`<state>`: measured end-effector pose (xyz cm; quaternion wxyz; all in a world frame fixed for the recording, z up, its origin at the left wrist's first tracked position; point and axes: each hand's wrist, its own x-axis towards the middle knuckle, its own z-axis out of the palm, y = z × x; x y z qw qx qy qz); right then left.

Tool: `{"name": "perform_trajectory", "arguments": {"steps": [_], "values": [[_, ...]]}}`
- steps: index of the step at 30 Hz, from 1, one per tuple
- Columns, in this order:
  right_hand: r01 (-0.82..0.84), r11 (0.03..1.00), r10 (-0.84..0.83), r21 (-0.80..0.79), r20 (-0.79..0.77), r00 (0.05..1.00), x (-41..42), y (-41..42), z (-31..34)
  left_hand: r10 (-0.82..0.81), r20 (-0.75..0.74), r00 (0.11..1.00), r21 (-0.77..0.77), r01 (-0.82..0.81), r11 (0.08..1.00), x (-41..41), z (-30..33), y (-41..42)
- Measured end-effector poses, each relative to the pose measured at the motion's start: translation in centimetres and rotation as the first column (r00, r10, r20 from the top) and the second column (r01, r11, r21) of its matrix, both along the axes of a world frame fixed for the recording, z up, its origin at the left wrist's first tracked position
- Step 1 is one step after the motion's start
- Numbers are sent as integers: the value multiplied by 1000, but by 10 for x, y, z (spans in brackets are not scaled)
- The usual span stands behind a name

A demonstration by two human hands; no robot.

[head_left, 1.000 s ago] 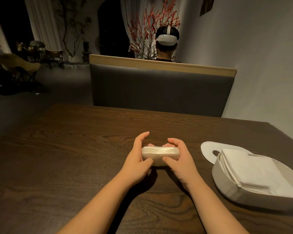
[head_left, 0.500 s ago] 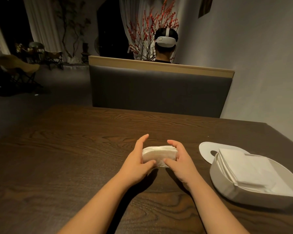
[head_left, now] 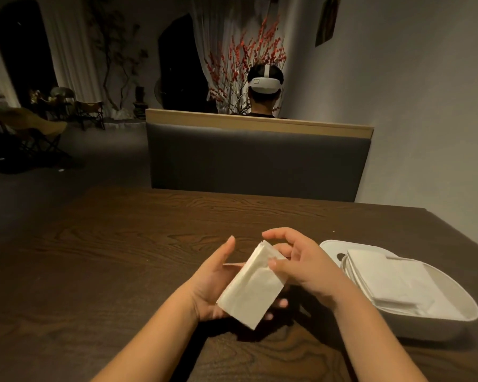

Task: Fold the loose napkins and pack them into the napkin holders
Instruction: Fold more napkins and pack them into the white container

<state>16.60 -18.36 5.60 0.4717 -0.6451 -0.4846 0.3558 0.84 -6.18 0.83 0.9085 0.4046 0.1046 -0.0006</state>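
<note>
Napkins (head_left: 253, 288) folded, cradled in left hand (head_left: 209, 285) grip (palm up), right hand (head_left: 301, 264) pinching edge

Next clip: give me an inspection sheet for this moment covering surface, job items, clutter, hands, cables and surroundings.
Surface: dark wood-grain table.
Job's things: folded napkin stack held above the table; white napkin holder at right with napkins lying in it; its white lid lies flat behind it.
Clutter: nothing seen.
Hands: left hand cradles the stack from below; right hand pinches its far end with thumb and fingers.
Cables: nothing seen.
Surroundings: grey padded bench back; a person wearing a white headset faces away; red-berry branches; folding chairs at far left.
</note>
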Motion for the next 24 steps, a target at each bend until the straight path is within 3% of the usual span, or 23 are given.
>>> {"name": "perform_trajectory", "arguments": {"steps": [3,5,7,13,24], "values": [[111,991,-129,80,276,952,-6,-10,17,131,-45,990,92,-127,988,14,23,-26],[221,960,-278,172,493,825,-8,-20,27,219,-87,972,176,-202,964,21,38,-38],[274,934,-358,231,581,731,-4,-34,34,247,-98,964,167,-228,959,31,47,-50],[345,922,-380,173,569,730,14,-70,39,229,-101,968,166,-211,963,54,52,-76],[414,909,-356,48,607,711,61,-124,49,56,-105,993,131,-42,990,100,58,-128]]}}
